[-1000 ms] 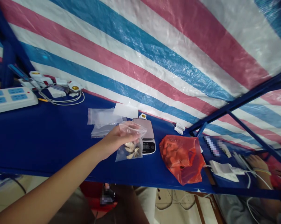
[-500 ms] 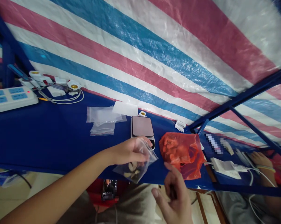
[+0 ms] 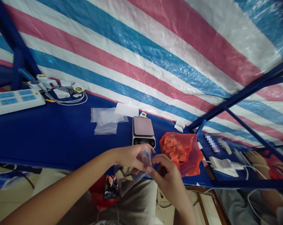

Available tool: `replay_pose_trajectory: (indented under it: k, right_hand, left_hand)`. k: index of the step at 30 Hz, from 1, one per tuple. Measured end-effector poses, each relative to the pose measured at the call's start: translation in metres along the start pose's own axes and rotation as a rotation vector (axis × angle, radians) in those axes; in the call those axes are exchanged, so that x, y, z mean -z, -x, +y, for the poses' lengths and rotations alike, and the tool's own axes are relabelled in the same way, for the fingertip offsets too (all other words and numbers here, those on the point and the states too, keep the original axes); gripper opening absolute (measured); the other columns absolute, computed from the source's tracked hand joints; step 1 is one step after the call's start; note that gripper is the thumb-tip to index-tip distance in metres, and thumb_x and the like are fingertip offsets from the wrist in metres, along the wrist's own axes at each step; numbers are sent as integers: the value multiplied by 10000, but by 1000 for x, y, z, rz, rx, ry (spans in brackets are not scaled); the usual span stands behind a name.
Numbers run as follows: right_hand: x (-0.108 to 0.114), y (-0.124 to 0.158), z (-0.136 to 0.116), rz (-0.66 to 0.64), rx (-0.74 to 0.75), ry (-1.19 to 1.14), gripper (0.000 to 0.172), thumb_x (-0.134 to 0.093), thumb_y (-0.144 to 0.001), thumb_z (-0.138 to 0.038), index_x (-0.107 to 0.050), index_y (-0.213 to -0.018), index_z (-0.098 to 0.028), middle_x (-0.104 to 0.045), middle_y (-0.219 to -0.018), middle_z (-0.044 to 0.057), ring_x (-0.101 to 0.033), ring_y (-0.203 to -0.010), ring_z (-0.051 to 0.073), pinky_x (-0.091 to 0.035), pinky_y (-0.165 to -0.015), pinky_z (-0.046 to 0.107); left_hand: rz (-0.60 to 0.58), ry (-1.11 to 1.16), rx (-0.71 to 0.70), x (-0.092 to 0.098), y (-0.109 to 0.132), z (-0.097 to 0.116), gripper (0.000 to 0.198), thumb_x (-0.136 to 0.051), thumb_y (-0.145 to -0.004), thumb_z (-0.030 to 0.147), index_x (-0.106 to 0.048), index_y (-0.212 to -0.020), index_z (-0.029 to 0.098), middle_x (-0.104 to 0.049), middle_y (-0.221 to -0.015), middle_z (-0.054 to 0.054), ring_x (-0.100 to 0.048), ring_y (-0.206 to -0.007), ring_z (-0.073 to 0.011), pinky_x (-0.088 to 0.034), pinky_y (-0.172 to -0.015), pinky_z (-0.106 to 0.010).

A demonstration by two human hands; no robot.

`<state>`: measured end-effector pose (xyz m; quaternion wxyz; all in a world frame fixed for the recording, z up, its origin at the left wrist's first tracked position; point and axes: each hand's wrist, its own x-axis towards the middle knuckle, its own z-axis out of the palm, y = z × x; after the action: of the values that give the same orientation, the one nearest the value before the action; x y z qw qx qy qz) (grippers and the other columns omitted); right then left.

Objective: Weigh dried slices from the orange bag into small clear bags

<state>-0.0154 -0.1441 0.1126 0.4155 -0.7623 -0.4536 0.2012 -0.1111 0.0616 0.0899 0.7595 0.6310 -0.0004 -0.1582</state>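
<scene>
A clear zip-lock bag (image 3: 132,180) holding several pale, brownish irregular pieces hangs at the table's front edge. My left hand (image 3: 130,157) is closed around the upper part of this bag. My right hand (image 3: 169,175) meets it from the right, thumb and fingertips pinching the bag's mouth. Just beyond my hands sits a small kitchen scale (image 3: 143,126) with a pinkish plate and nothing on it; my left hand overlaps its front. To the right lies a translucent red plastic bag (image 3: 174,148) with lumpy pieces inside.
Flat clear zip bags (image 3: 105,127) and a white sheet (image 3: 126,110) lie left of the scale. A power strip (image 3: 17,100) and coiled cable are at far left. Blue frame bars (image 3: 240,90) rise at right, where another person's hand (image 3: 257,160) shows. Striped sheeting hangs behind.
My right hand has moved up and left from free air to the bag's mouth and now pinches it. The clear bag has shifted slightly towards me, and the scale's front panel shows more.
</scene>
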Motion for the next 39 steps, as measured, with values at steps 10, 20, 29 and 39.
replay_pose_trajectory:
  k: [10, 20, 29, 39]
  right_hand:
    - [2, -8, 11, 245, -201, -260, 421, -669, -895, -578, -630, -759, -181, -436, -580, -47, -373, -533, 99, -293, -499, 234]
    - [-26, -63, 20, 591, -128, -330, 388, -710, -825, -550, -533, -753, -213, -520, -614, -43, -462, -558, 115, -394, -551, 236]
    - [-46, -54, 72, 659, -219, -157, 425, -668, -842, -616, -607, -783, -200, -620, -658, 17, -541, -573, 152, -421, -560, 264]
    - [-45, -26, 87, 580, -338, -660, 434, -687, -802, -607, -581, -873, -192, -474, -645, -72, -353, -429, 53, -253, -365, 171]
  left_hand:
    - [86, 49, -11, 22, 26, -4, 758, -837, -719, 340, -481, -1383, 253, -681, -921, -6, -691, -831, -157, -501, -703, -250]
    - [804, 54, -224, 59, -5, 15, 683, -765, -791, 434, -445, -1354, 220, -697, -1136, -114, -686, -834, -165, -522, -724, -293]
    - [1188, -549, -188, 63, 25, -28, 304, -594, -881, 455, -608, -1063, 211, -686, -986, -20, -559, -655, -116, -460, -683, -277]
    - [1090, -296, -218, 34, 62, -68, 560, -404, -975, 561, -562, -588, 190, -585, -647, -11, -514, -598, -121, -420, -612, -254]
